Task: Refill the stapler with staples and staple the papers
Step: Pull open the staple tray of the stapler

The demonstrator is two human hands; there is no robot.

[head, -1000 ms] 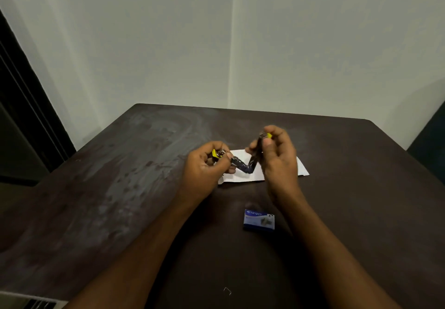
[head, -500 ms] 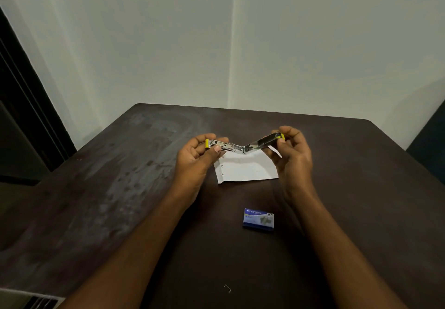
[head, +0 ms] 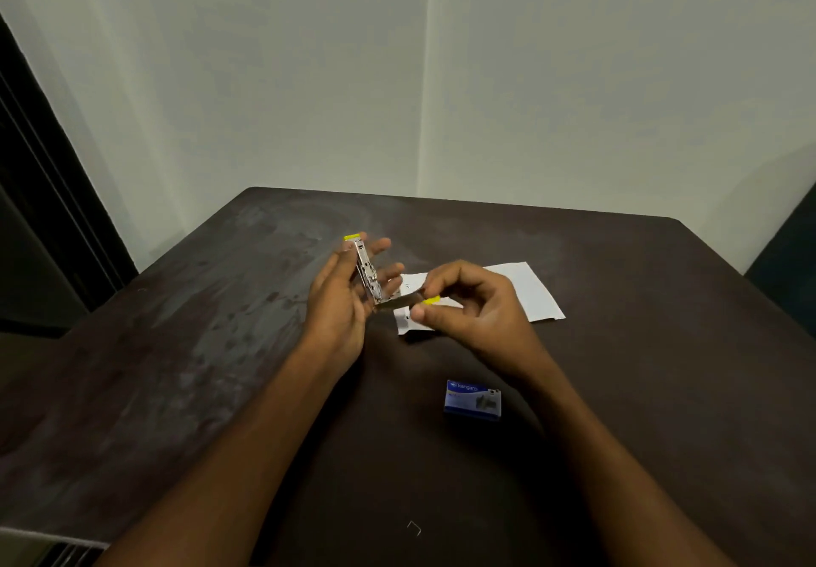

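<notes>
Swinging stapler (head: pixel 368 273) upright in left hand (head: pixel 342 301); right hand (head: pixel 468 306) lowered.

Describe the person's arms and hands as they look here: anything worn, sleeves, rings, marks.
Both forearms are bare from the bottom edge of the picture up to the wrists; no sleeve shows. The left hand and the right hand wear no gloves, and no watch, bracelet or ring can be seen on either. No markings or bandages are visible. The light is dim, so fine details such as the nails cannot be made out.
</notes>
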